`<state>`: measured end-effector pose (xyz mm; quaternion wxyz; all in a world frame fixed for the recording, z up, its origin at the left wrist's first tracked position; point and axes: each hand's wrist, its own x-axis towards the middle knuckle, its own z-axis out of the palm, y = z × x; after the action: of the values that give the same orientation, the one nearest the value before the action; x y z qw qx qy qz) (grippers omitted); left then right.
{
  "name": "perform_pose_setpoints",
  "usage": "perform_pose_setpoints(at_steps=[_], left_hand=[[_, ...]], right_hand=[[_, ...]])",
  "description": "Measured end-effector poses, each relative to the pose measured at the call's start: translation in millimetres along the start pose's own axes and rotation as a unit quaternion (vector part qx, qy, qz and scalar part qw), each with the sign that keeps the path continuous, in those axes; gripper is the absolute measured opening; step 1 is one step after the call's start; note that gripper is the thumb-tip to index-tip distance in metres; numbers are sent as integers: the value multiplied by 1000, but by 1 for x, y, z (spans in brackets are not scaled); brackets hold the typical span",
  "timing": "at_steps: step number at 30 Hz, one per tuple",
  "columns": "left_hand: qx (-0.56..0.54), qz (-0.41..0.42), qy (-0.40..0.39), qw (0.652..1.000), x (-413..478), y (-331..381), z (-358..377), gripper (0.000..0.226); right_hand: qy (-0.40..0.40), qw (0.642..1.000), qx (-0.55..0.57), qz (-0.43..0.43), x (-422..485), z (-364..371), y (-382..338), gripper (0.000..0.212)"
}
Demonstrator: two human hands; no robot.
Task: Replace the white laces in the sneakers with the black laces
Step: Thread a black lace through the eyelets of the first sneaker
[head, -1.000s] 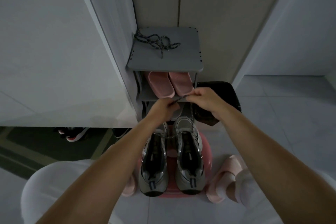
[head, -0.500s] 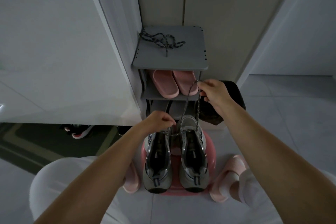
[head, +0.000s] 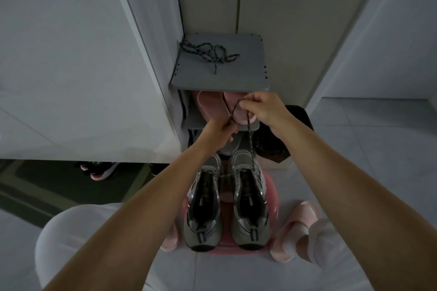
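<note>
Fingers of the right hand (head: 262,110) pinch the dark speckled lace (head: 249,139) at its top loop, wrist raised, forearm reaching up from 5 o'clock. The left hand (head: 218,133), just below at 7 o'clock, is closed around the same lace. The lace drops taut to the right sneaker (head: 249,201), beside the left sneaker (head: 204,205) on a pink stool (head: 272,198). At 12 o'clock, a second lace (head: 208,53) lies on the grey shelf top (head: 246,66).
</note>
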<state>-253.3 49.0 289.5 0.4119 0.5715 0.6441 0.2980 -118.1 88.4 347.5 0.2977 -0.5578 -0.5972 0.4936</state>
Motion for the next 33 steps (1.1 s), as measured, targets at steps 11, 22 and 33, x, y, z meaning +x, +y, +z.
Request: perform_pose_setpoints(at_steps=[11, 22, 33], left_hand=[[-24, -118, -33, 992, -48, -73, 23, 20], [-367, -198, 30, 909, -38, -47, 21, 9], [-269, -210, 15, 940, -35, -54, 30, 11]], right_hand=[[61, 992, 109, 12, 5, 2, 16, 4], [-202, 931, -303, -3, -39, 42, 91, 13], [-91, 972, -218, 4, -37, 49, 100, 20]])
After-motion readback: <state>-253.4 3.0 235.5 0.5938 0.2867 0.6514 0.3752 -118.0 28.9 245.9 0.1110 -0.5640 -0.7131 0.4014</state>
